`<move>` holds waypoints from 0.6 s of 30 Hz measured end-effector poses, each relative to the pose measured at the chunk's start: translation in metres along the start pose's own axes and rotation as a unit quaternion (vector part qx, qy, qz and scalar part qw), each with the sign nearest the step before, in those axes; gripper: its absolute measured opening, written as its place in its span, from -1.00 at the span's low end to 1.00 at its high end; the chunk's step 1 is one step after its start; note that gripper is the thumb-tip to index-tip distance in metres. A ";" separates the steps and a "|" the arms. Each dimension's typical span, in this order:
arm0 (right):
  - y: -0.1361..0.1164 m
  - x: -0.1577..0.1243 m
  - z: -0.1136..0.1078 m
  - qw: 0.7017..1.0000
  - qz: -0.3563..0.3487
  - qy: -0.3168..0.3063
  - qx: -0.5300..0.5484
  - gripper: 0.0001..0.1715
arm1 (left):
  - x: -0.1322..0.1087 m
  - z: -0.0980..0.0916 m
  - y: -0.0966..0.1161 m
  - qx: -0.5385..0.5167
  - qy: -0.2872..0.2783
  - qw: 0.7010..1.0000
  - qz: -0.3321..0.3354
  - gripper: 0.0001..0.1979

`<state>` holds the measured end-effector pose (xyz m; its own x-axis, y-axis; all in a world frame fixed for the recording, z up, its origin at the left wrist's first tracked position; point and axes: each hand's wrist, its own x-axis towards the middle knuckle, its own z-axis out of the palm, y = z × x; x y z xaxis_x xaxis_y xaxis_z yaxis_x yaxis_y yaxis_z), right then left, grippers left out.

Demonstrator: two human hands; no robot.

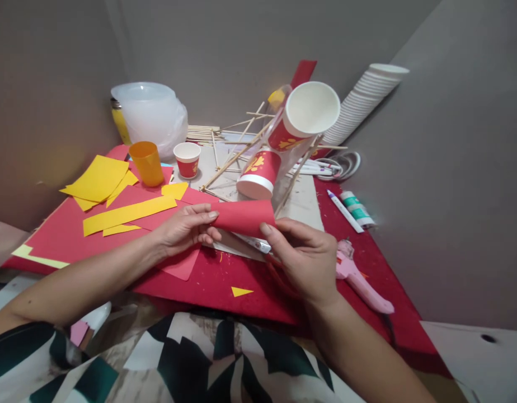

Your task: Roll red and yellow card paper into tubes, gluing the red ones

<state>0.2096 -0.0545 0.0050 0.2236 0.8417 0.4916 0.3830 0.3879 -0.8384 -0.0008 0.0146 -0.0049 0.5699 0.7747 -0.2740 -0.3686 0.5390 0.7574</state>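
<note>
The red strip point(244, 217) is just in front of the stick frame point(237, 155), curved, its long axis running left to right. The left hand point(178, 229) has its fingers narrow on the strip's left end; the right hand point(313, 260) pinches the right end. In front of the frame, open desk point(216, 288) runs to the near edge, with 1 yellow scrap point(240, 291). 2 big cups point(264, 168) tilt at the frame; left of it stand 1 small cup point(187, 167) and 1 orange cup point(146, 168). 1 glue gun point(363, 282) lies right of it.

Held paper point(244, 217) partly covered, bottle point(121, 125) partly hidden
</note>
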 end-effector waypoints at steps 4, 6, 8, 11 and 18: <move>-0.001 0.001 0.000 0.999 0.046 0.008 0.002 -0.83 | -0.002 -0.002 0.000 0.029 0.005 1.000 -0.010 -0.84; -0.001 0.001 0.001 0.998 0.060 0.011 0.001 -0.82 | -0.002 -0.003 -0.002 0.038 0.019 0.999 -0.002 -0.79; 0.000 0.001 0.002 0.997 0.075 0.012 0.006 -0.81 | -0.001 -0.003 -0.004 0.048 0.032 0.998 0.014 -0.72; 0.000 0.001 0.004 0.995 0.098 0.014 0.024 -0.79 | -0.001 -0.003 -0.007 0.061 0.043 0.996 0.039 -0.64; 0.002 0.003 0.005 0.992 0.117 0.007 0.042 -0.81 | -0.005 0.001 -0.007 0.103 0.042 0.992 0.060 -0.67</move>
<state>0.2069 -0.0498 0.0034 0.3108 0.9070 0.2842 0.2432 0.2132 -0.9463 -0.0004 0.0070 -0.0083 0.4635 0.8593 -0.2163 -0.2682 0.3687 0.8900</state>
